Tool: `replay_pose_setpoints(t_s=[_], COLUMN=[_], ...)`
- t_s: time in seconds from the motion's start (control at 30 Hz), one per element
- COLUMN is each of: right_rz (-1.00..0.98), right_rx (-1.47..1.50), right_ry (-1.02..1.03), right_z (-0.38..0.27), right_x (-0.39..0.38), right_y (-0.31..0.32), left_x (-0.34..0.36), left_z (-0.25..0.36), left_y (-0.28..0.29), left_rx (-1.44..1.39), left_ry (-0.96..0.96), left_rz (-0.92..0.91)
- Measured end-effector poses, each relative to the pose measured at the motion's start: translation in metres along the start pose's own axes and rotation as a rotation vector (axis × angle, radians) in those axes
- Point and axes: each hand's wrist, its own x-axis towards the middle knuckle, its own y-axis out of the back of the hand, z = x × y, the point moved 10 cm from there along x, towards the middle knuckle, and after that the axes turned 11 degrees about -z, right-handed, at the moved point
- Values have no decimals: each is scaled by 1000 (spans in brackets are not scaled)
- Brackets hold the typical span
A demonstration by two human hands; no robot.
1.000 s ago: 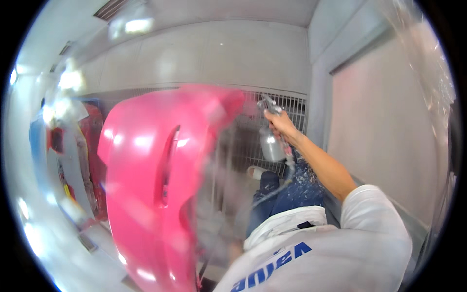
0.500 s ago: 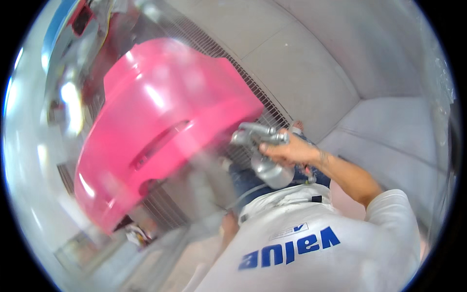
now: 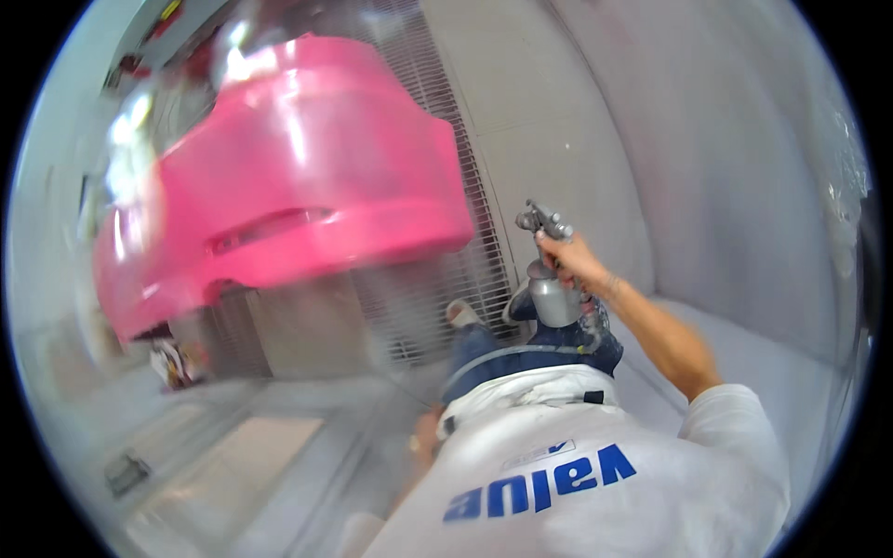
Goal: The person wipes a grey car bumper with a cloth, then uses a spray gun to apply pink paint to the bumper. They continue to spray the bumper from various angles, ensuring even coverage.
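Note:
My right hand (image 3: pixel 575 260) is closed round the grip of a silver spray gun (image 3: pixel 549 221), held upright to the right of a large glossy pink car bumper (image 3: pixel 316 177). Below the gun hangs its metal paint cup (image 3: pixel 555 299). A pale air hose (image 3: pixel 521 351) runs from beneath the grip across my thighs toward my left side. Low by my left hip, my left hand (image 3: pixel 426 435) shows only in part, blurred and half hidden by my shirt; its fingers cannot be made out. A gap separates the gun from the bumper's right end.
Floor grating (image 3: pixel 465 121) passes under and beside the bumper. A pale wall (image 3: pixel 726 139) rises on the right. My feet (image 3: pixel 460 313) stand by the grating. At lower left lie a blurred small pile of stuff (image 3: pixel 174 365) and a small grey object (image 3: pixel 126 472).
The view has turned, so the bumper sits further left. My right hand has drawn the spray gun away from the bumper's right edge, and the gun stands more upright.

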Motion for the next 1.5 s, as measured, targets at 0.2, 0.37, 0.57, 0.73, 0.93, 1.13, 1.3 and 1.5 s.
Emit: replay_pose_setpoints(t_s=[0.2, 0.37, 0.57, 0.73, 0.93, 1.13, 1.3, 1.5], right_rz=[-742, -800, -607, -338, -530, -880, -680, -466], right_rx=[-752, -768, -512, -403, -874, -763, -499, -250], right_ry=[546, 420, 455, 553, 834, 312, 249, 238], right_z=[-114, -193, -246, -200, -109, -68, -115, -146], right_x=[-63, -31, 36, 90, 99, 181, 335, 477], right_y=[-96, -77, 0, 54, 18, 14, 60, 133], left_x=[-18, 4, 40, 45, 87, 182, 208, 260], left_z=[106, 214, 363, 424, 415, 395, 393, 422], left_y=[10, -87, -212, -295, -245, -173, -148, -109], left_rx=[-52, -269, -673, -782, -623, -470, -440, -474], left_ry=[-95, -9, 231, 264, 334, 228, 202, 160], left_rz=[376, 369, 207, 141, -50, -17, 3, 73])
